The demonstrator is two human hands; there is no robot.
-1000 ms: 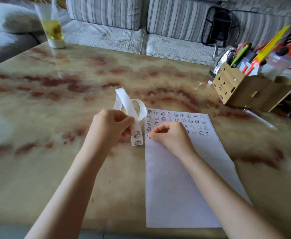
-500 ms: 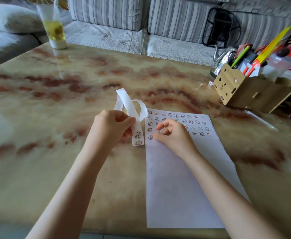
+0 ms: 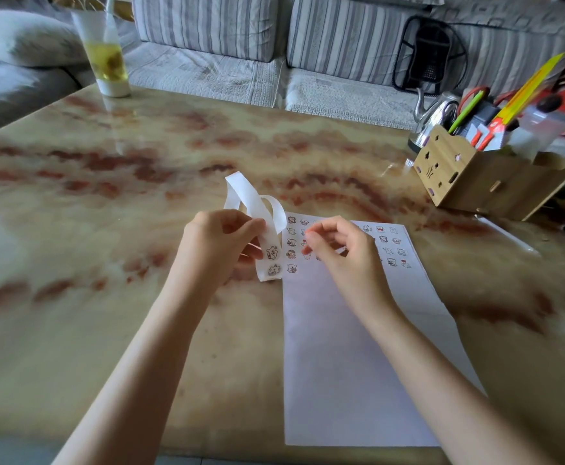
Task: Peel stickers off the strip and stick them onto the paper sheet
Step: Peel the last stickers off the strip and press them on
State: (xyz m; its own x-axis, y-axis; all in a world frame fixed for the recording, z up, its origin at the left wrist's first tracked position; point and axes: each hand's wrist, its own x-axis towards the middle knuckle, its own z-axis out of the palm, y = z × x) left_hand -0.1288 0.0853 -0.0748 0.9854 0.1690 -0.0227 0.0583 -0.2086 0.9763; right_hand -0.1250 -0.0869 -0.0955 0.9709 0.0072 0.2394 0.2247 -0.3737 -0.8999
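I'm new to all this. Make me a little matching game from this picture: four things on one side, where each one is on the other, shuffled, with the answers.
Things:
1. sticker strip
2. paper sheet
3. glass of yellow drink
4. wooden box of pens

Places:
A. far left corner of the table
B. held in the left hand
C. far right side of the table
D. flat on the table, beneath the right hand

Pairs: 1-B, 2-D, 3-A, 4-C

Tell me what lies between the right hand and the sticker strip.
Head view: between the right hand and the strip, held by the left hand, lies only the left edge of the paper sheet, with stickers stuck on it.
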